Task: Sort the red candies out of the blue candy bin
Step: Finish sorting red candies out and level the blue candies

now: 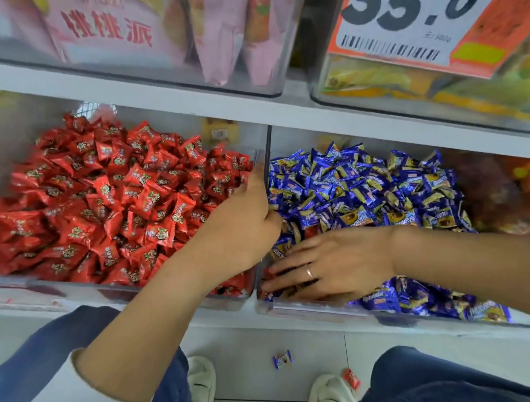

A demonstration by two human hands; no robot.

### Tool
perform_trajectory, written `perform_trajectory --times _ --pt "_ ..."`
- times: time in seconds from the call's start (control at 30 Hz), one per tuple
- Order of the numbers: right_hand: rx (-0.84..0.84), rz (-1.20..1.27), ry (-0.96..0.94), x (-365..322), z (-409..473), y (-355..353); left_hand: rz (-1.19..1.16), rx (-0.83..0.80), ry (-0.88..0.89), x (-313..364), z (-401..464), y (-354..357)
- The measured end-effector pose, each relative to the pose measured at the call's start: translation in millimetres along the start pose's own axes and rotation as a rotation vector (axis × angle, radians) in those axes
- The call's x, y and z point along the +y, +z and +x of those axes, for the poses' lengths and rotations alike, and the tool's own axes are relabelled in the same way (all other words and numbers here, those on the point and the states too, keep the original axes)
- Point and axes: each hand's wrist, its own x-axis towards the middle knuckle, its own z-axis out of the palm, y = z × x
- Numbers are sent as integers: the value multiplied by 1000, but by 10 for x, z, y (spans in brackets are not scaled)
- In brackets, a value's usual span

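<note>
Overhead, shelf (pixel 201 102). Left: red bin (pixel 110 292), heaped with red candies (pixel 101 195). Right: blue bin (pixel 437 321), blue candies (pixel 368 189). Left hand (pixel 240 227), over the divider, grip not discernible. Right hand (pixel 331 265), fingers spread flat on the blue bin's near-left corner, red candy (pixel 310 232) just beyond it. Floor (pixel 262 351): two stray candies.

The person wears dark blue trousers (pixel 450 399), pale cream slippers (pixel 328 400) with a small dark mark on the left one, white sleeves (pixel 66 372) pushed up both forearms, and a thin band ring (pixel 309 273) on one finger of the right hand (pixel 341 262)
</note>
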Motion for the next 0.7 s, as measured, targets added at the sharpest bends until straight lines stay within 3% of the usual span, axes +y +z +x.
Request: perform_trajectory --times 0.2,0.3,0.43,0.7 --pt "-13 -20 55 15 287 172 7 -1 14 -15 6 -7" --pt "-7 -111 215 120 243 187 23 -2 1 -21 27 -6" --pt "-127 -237 409 330 124 134 39 -19 7 -12 33 -16" --pt "-71 -189 931 257 -662 -135 18 -36 -11 49 -14 -61"
